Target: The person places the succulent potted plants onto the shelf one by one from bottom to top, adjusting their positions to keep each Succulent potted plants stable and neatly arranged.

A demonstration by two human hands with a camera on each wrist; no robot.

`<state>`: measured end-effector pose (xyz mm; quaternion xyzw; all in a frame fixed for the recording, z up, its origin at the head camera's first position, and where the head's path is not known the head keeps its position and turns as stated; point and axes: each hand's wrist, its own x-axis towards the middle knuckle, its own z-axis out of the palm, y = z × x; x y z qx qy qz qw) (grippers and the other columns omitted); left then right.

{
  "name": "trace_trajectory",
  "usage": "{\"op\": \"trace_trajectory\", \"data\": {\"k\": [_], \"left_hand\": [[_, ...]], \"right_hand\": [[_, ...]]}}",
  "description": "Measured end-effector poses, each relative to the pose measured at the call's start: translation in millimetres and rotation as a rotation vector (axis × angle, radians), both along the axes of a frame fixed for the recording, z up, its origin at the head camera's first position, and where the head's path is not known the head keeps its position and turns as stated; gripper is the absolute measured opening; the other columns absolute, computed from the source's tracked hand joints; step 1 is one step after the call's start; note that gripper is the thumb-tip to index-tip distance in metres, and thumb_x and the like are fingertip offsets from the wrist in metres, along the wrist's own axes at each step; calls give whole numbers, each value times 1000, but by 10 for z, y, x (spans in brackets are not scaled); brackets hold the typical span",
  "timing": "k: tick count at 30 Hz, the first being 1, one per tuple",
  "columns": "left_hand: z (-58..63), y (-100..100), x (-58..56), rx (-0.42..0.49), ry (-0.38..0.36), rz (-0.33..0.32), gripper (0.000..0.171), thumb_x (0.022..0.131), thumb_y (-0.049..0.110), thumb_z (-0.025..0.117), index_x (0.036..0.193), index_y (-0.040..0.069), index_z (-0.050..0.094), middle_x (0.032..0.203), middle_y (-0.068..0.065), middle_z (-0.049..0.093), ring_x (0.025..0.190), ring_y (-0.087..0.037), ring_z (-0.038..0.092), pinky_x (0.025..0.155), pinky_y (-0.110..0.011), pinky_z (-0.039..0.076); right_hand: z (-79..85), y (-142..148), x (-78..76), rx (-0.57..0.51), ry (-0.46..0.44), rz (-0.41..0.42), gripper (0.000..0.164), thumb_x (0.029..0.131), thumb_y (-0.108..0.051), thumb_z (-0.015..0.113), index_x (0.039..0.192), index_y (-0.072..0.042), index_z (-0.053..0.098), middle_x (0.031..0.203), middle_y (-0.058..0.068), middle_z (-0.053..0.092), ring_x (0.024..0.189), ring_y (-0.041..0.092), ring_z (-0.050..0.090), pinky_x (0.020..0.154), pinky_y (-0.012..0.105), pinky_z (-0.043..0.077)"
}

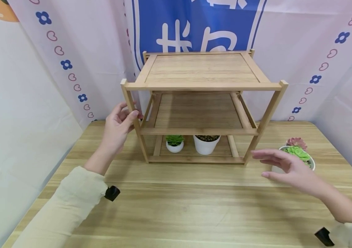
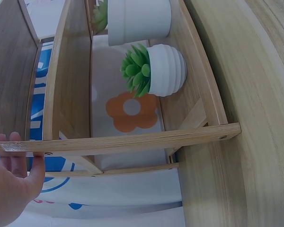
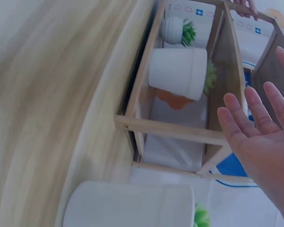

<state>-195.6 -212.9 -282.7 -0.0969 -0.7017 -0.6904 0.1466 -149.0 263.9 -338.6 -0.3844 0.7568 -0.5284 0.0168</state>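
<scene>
A three-tier wooden shelf stands on the table. My left hand grips its left front post between thumb and fingers, level with the gap between the top and middle tiers. In the left wrist view, the thumb lies against that post. My right hand hovers beside the lower right front post, fingers extended and palm free. On the bottom tier sit a small ribbed white pot with a green succulent and a larger white pot, its top partly hidden by the middle tier in the head view.
Behind my right hand, a white pot holds a green succulent and a reddish one. A patterned curtain with a blue panel hangs close behind the shelf. The wooden tabletop extends in front.
</scene>
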Motion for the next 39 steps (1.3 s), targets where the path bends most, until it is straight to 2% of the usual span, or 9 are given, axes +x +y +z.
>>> {"op": "trace_trajectory", "data": {"k": [7,14,20,25,33,35,39], "left_hand": [[3,3,-1,-4,-4,2,32,106,9,57,137,6,53,103,1,69,100,-14,66,102,-40,53],[11,9,1,-9,-6,-4,33,106,9,57,139,5,52,101,4,68,100,-14,66,102,-40,53],[7,7,4,-4,-6,-2,34,106,8,56,140,4,52,100,5,68,100,-16,66,98,-35,55],[9,7,4,-4,-4,-4,34,106,8,56,139,5,52,100,4,68,101,-18,66,96,-32,55],[14,13,11,-2,-7,-5,37,106,8,56,141,1,49,102,2,68,100,-15,66,97,-32,55],[13,13,14,-2,-10,-5,38,106,8,56,142,-1,48,102,3,68,100,-14,66,98,-33,55],[14,10,17,-4,-8,-7,37,106,8,55,142,0,48,102,4,68,103,-18,65,101,-37,53]], "right_hand": [[52,106,-10,-92,-17,52,58,83,31,59,137,15,50,142,5,60,129,12,57,103,20,47],[153,219,17,-112,-7,-19,59,84,32,57,139,12,51,142,6,60,128,12,58,104,17,45],[254,394,24,-188,-17,-17,63,82,37,51,141,14,48,143,7,60,127,13,59,101,18,48],[319,537,28,-221,-7,-43,60,84,38,47,140,17,46,141,9,61,127,13,60,100,18,48],[258,682,-2,-269,-35,-34,59,85,38,45,142,18,42,140,12,62,126,15,61,101,20,48],[234,716,-3,-285,-30,-58,60,85,38,44,141,18,43,138,11,63,125,15,62,100,19,49],[209,802,17,-306,-12,-165,58,86,37,44,141,16,46,137,8,64,122,11,63,98,17,48]]}}
